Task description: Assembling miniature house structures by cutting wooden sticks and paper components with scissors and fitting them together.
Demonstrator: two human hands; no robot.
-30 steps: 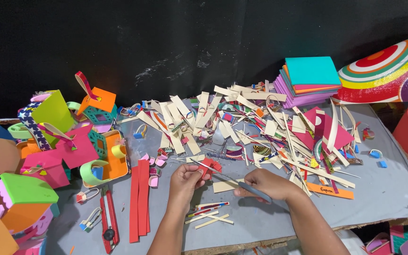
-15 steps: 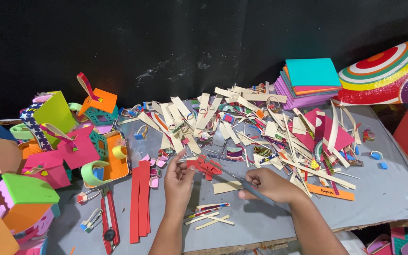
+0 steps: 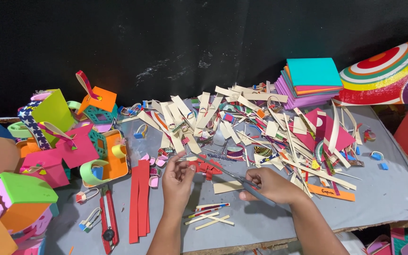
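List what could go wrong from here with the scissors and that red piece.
1. The left hand pinches the small red foam piece right where the scissors, held by the right hand, meet it; the blades might nick a fingertip.
2. The piece looks small and irregular, so it may twist and the cut could run off line.
3. Offcuts would likely drop among the cream paper strips below and the heap of scraps behind, where they would be hard to find.

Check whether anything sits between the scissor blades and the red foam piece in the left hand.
Nothing visible does. The left hand holds the red foam piece up off the table, and the scissors in the right hand reach straight to its edge, apparently touching it already.
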